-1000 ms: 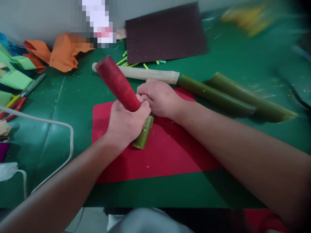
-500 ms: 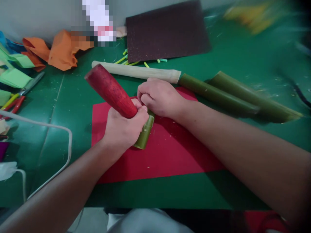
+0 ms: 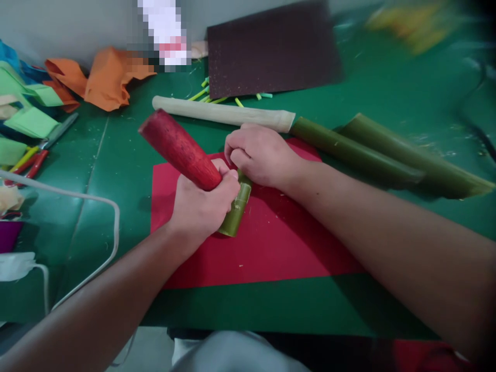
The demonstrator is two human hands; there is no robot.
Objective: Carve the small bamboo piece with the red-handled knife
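Note:
My left hand (image 3: 199,209) is wrapped round the thick red wooden handle (image 3: 180,150) of a tool, which tilts up toward the far left. The tool's working end is hidden by my hands. Under and beside my left fingers lies a short green bamboo piece (image 3: 236,212), with pale scrape marks on its skin. At the far end of that piece my right hand (image 3: 261,152) is closed with its fingers curled; what they grip cannot be seen. A red sheet (image 3: 271,248) lies beneath the bamboo and both hands.
Behind my right hand lies a pale stripped stick (image 3: 225,111); to its right rest two green bamboo lengths (image 3: 360,150). A dark brown sheet (image 3: 271,51) covers yellow-green strips. At left are orange cloth (image 3: 108,77), red-handled pliers (image 3: 36,165) and a white cable (image 3: 116,222).
The whole view has shifted slightly, so everything appears a little further right. Both hands keep their hold and stay in nearly the same place over the bamboo piece.

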